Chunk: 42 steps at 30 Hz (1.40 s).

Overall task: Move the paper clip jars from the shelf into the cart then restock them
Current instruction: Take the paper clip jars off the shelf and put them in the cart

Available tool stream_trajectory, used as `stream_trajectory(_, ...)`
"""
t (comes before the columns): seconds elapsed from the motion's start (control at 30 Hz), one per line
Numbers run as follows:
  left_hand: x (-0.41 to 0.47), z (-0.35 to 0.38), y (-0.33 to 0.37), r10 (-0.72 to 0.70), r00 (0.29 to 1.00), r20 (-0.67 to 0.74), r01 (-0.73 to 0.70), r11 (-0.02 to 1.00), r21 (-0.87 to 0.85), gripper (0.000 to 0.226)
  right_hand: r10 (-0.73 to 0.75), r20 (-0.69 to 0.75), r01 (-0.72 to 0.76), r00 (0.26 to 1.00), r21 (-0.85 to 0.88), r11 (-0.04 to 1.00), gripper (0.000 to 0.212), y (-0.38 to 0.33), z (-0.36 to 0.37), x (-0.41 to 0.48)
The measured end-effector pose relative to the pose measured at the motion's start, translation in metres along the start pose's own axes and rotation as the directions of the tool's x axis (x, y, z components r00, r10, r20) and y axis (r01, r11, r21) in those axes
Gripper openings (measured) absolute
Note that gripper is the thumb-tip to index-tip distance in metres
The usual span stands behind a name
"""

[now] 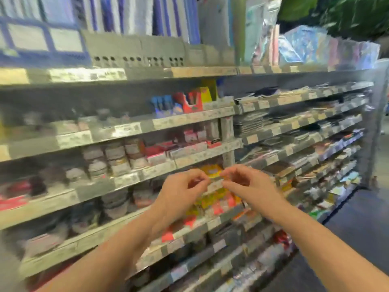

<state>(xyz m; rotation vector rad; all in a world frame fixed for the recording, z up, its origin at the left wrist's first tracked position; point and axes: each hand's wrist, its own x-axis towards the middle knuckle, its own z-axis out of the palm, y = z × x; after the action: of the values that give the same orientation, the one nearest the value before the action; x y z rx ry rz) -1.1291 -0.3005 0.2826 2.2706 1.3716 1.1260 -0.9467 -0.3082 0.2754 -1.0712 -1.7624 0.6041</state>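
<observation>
Fingers curl inward on both raised hands, thumb close to forefinger on each, so the opening is narrow; the left hand [185, 189] and the right hand [249, 184] sit side by side in front of the store shelves [185, 118], their fingertips near one another but apart. Motion blur hides whether either hand pinches something small or holds nothing, and I cannot tell if a fingertip touches the price strip [214, 185] seen in the gap between them. Behind the hands lie yellow packets [212, 170]. The paper clip jars [116, 158] stand to the left of the left hand and somewhat higher in the view, on a middle shelf [126, 180], well apart from both hands. They are round, stacked in short columns side by side, with pale label bands and darker tops, though blur smears the detail. More round jars of similar look, the lower jars [114, 204], stand one shelf down, left of the left forearm. Red boxes [155, 151] sit just right of the paper clip jars on the same shelf
</observation>
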Motion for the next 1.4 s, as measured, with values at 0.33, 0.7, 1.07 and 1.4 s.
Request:
stream_trajectory(0.33, 0.033, -0.137, -0.099, -0.142, 0.947, -0.288, 0.250, 0.889, 0.383, 0.010, -0.326, 0.262, 0.306, 0.908, 0.113, 0.945, 0.015, -0.023, 0.106, 0.178)
stream_trajectory(0.7, 0.072, -0.220, -0.149, -0.200, 0.820, -0.536, 0.496, 0.713, 0.494, 0.009, -0.605, 0.395, 0.539, 0.691, 0.275, 0.796, 0.022, -0.064, 0.189, 0.321)
stream_trajectory(1.07, 0.107, -0.307, -0.198, -0.137, 0.816, -0.562, 0.521, 0.598, 0.610, 0.040, -0.607, 0.598, 0.708, 0.523, 0.091, 0.700, 0.039, -0.133, 0.253, 0.404)
stream_trajectory(1.4, 0.125, -0.332, -0.227, -0.376, 0.896, -0.237, 0.443, 0.716, 0.539, 0.061, -0.479, 0.795, 0.718, 0.373, 0.080, 0.691, 0.069, -0.134, 0.287, 0.417)
